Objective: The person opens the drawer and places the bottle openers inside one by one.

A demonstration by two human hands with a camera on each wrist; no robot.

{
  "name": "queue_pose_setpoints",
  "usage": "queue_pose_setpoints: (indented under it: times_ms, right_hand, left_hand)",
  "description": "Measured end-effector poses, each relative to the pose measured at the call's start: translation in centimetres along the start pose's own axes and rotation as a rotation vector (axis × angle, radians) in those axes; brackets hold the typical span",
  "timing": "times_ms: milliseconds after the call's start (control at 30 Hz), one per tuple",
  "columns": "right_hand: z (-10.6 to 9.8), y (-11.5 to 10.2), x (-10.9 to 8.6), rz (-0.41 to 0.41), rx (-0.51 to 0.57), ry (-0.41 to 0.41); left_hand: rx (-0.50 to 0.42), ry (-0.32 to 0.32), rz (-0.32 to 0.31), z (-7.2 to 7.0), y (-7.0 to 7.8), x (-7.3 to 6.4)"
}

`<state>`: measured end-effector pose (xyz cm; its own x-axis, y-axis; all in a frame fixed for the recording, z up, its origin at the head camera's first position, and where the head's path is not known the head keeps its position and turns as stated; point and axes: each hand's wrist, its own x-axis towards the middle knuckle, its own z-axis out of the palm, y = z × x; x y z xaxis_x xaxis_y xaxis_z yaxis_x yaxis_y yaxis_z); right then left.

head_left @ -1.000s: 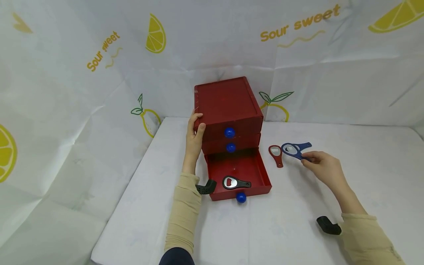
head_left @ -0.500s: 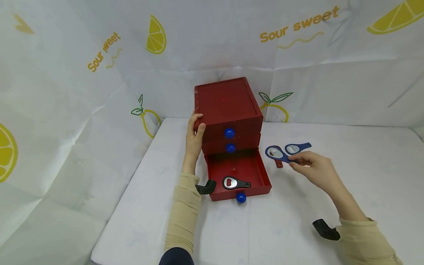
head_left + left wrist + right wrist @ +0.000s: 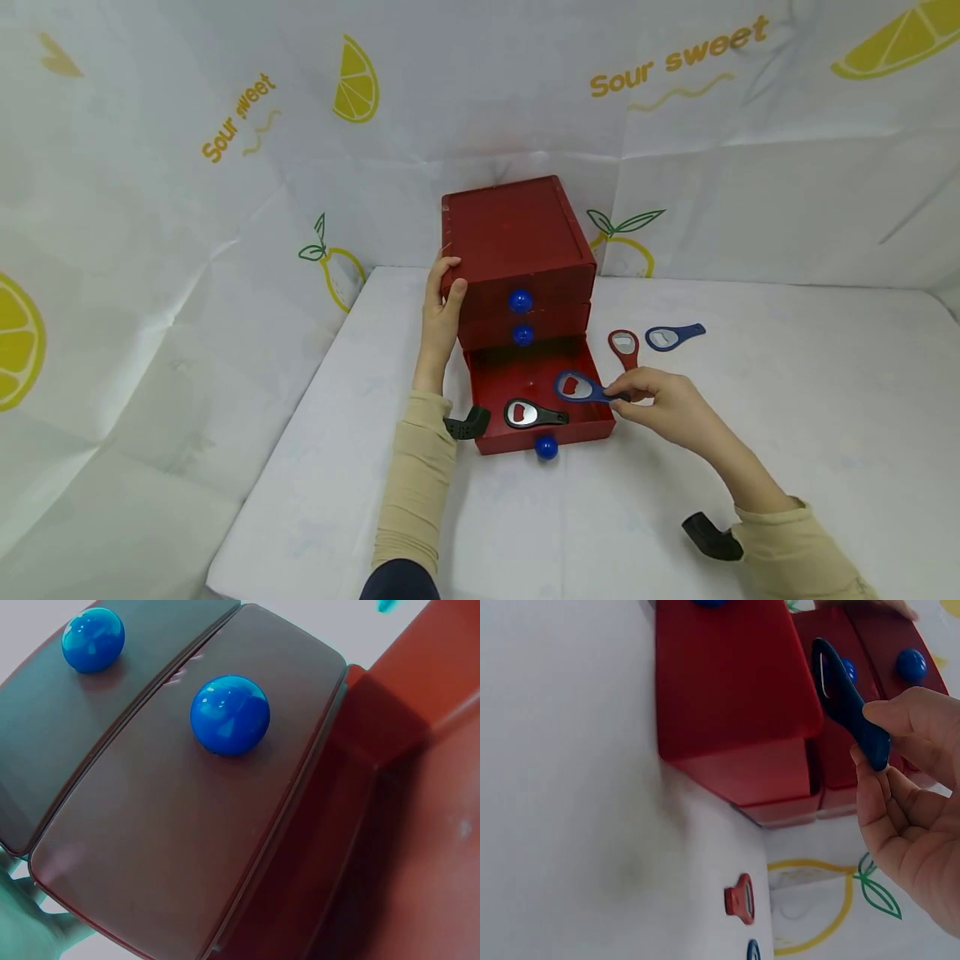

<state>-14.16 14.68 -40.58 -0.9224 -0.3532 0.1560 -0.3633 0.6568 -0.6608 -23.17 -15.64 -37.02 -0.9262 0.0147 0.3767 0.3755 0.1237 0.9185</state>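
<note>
My right hand [image 3: 666, 407] pinches the handle end of a blue bottle opener [image 3: 576, 387] between thumb and fingers. The opener's head hangs over the pulled-out bottom drawer [image 3: 497, 373] of a red drawer cabinet [image 3: 513, 229]. Inside that drawer, near its front, lies a black bottle opener [image 3: 522, 413] with a metal insert. My left hand [image 3: 439, 325] holds the cabinet's left front corner, thumb towards the front and fingers along the side. The right wrist view shows the blue opener edge-on in front of the cabinet.
A red bottle opener [image 3: 624, 346] and a second blue bottle opener [image 3: 673, 336] lie on the white table right of the cabinet. Two upper drawers are closed, with blue knobs [image 3: 521, 301]. A printed white sheet [image 3: 480, 92] hangs behind.
My right hand has carried the blue bottle opener leftward and nearer, from beside the other blue opener, past the red one, to above the drawer. My left hand stays put.
</note>
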Motion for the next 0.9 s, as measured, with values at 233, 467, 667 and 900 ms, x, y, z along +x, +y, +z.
queue_pose_setpoints:
  times_ms: [233,467,667,900]
  right_hand:
    - [2.0,-0.2,0.0,-0.009,0.035,-0.054]
    - [2.8,-0.5,0.3,-0.014,0.02,-0.051]
    - [2.8,-0.8,0.4,0.003,-0.002,-0.06]
    - [2.9,-0.6,0.5,0.006,-0.003,-0.04]
  left_hand:
    - [0.002,0.001,0.008,0.1,-0.1,0.0]
    - [0.003,-0.001,0.013,0.1,-0.2,0.1]
    - [0.012,0.001,-0.003,0.0,-0.2,0.0]
    - [0.013,0.005,-0.004,0.0,-0.1,0.0]
